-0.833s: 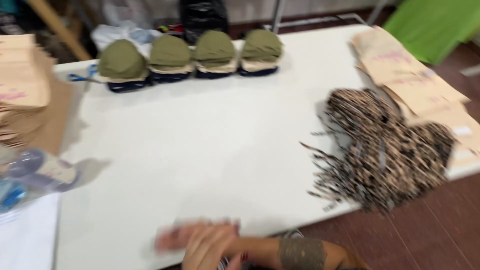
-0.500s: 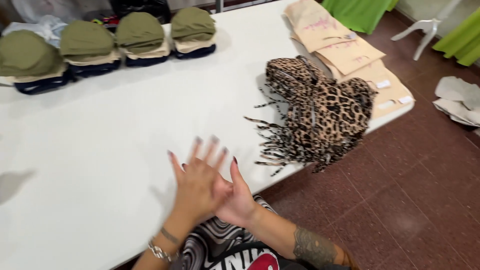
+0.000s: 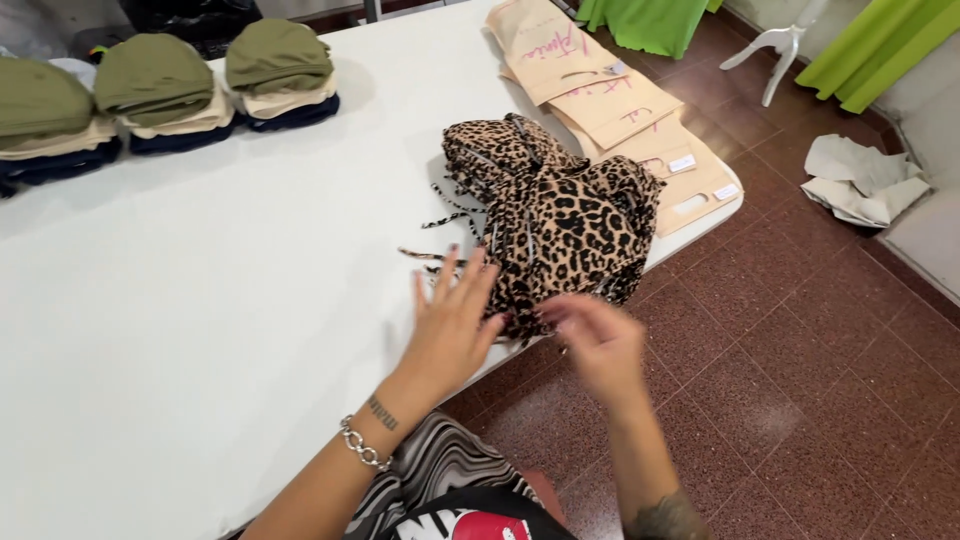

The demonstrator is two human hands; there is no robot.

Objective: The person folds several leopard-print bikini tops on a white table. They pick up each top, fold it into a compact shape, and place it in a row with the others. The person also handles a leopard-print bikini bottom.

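Leopard-print cloth pile (image 3: 560, 215) is seen in the head view, heaped near the table's front right edge w/ thin fringe strings trailing off its left side. White table (image 3: 200, 330) carries it; part of the heap hangs just over the edge.

Left hand (image 3: 452, 325) is laid flat at the pile's near-left corner, fingers (image 3: 470, 285) spread & stretched, tips touching the cloth and strings. A chain bracelet (image 3: 362, 446) is worn on that wrist.

Right hand (image 3: 592, 335) is held just off the table edge at the pile's near side, blurred; fingers are curled toward the cloth's lower edge, but whether anything is pinched cannot be told.

Beige paper bags (image 3: 625, 110) are fanned out beyond the pile, at the far right corner, touching it. Stacks of olive caps (image 3: 278, 55) are lined up along the far edge, well apart from the hands. Crumpled white paper (image 3: 860, 180) is left on the red tile floor (image 3: 800, 400), right.
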